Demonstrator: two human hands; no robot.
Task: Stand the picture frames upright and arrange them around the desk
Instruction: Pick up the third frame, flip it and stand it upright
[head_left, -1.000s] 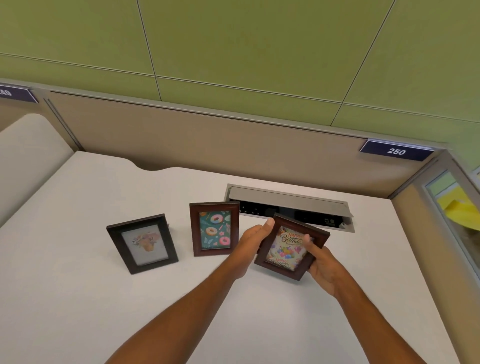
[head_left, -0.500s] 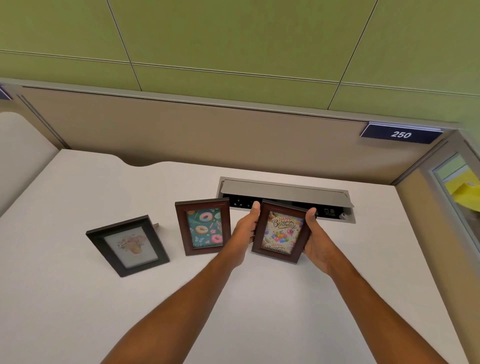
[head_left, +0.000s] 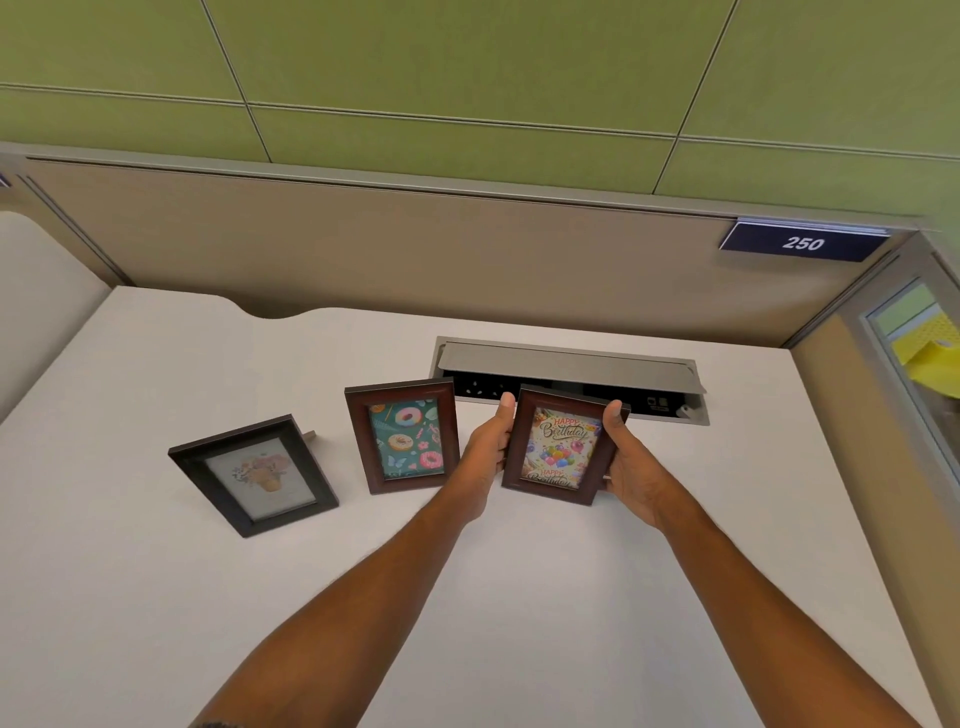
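White tabletop (head_left: 545, 623), green wall behind. The birthday frame (head_left: 561, 447) is gripped by its side edges between left hand (head_left: 485, 447) and right hand (head_left: 631, 467). The doughnut frame (head_left: 402, 436) stands just left of the left hand, and the open cable box (head_left: 566, 364) lies just beyond. Risk: if released unpropped, the frame could topple backward into the box.

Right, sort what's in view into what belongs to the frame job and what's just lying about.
Job: birthday frame, gripped at its sides by left hand and right hand; donut frame; flower frame; desk.
Lying about: open socket box in the desk; 250 sign; yellow item behind glass.
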